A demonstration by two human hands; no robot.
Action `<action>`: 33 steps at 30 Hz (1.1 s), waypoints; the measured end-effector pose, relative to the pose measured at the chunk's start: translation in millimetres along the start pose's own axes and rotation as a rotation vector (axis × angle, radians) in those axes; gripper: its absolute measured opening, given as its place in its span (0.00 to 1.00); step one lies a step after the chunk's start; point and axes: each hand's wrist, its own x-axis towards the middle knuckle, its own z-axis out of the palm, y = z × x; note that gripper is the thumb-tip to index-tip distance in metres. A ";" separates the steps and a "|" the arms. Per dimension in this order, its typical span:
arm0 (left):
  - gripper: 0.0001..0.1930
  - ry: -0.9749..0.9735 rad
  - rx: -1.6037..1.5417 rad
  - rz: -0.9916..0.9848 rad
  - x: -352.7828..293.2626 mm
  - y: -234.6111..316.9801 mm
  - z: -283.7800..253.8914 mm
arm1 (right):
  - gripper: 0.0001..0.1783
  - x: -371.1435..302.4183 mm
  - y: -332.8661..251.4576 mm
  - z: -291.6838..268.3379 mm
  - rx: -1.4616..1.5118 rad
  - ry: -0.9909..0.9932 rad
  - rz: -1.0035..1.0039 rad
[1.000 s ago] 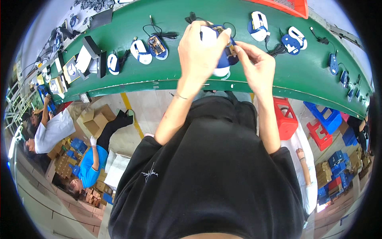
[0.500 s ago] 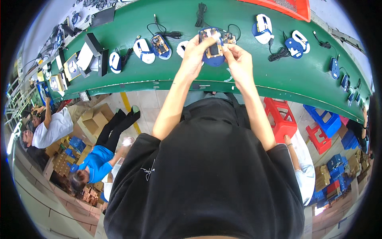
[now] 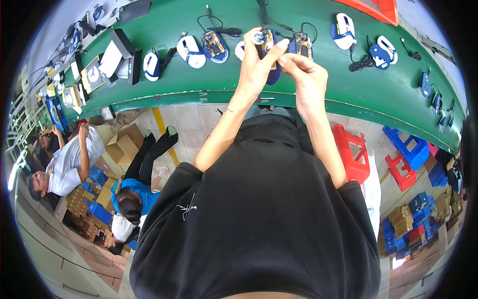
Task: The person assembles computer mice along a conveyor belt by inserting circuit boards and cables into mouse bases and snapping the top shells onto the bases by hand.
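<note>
Above the green bench, my left hand [image 3: 255, 70] is closed round an opened computer mouse [image 3: 267, 41], a blue base with a bare circuit board and a round part at its far end. Its thumb lies across the board. My right hand [image 3: 309, 74] is pinched at the near right side of this mouse, its fingertips almost meeting my left thumb; whatever they hold is too small to make out. Just beyond the right hand lies another opened mouse [image 3: 302, 46] with its board showing. A white mouse shell [image 3: 239, 51] is partly hidden behind my left hand.
On the green bench [image 3: 189, 82] lie white-and-blue mice [image 3: 190, 52], an opened mouse with cable [image 3: 215, 47], a separated shell and base [image 3: 381, 57], and boxes [image 3: 117, 57]. An orange-red bin [image 3: 373, 7] stands at the back. Red stools [image 3: 351, 152] and co-workers [image 3: 64, 164] are behind.
The mouse in my left hand has tilted and looks narrower. My left thumb has slid toward my right fingertips, which are drawn together. Bench items sit further right and higher in view.
</note>
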 end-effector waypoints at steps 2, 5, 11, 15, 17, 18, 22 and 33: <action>0.23 -0.069 -0.389 -0.270 -2.3 6.5 -7.0 | 0.08 -12.3 -5.4 21.8 -0.258 0.073 -0.160; 0.18 -0.113 -0.761 -0.334 -11.8 20.2 -7.9 | 0.08 -23.6 2.0 38.2 -0.211 0.026 -0.206; 0.23 -0.197 -1.030 -0.389 -18.1 28.6 -25.4 | 0.06 -38.7 -18.2 43.1 -0.375 -0.136 -0.241; 0.26 -0.336 -1.099 -0.348 -19.9 32.3 -33.6 | 0.06 -43.8 -20.5 54.8 -0.536 -0.090 -0.474; 0.26 -0.311 -1.082 -0.355 -22.0 41.9 -31.9 | 0.06 -43.7 -22.5 59.4 -0.601 -0.081 -0.570; 0.23 -0.265 -1.079 -0.357 -22.3 45.5 -31.4 | 0.06 -44.0 -24.7 61.4 -0.677 -0.104 -0.629; 0.20 -0.218 -1.056 -0.355 -23.4 47.5 -31.7 | 0.07 -46.7 -23.5 65.8 -0.773 -0.078 -0.713; 0.21 -0.139 -0.787 -0.317 -29.9 49.6 -40.6 | 0.08 -39.8 -23.7 63.4 -0.891 -0.097 -0.948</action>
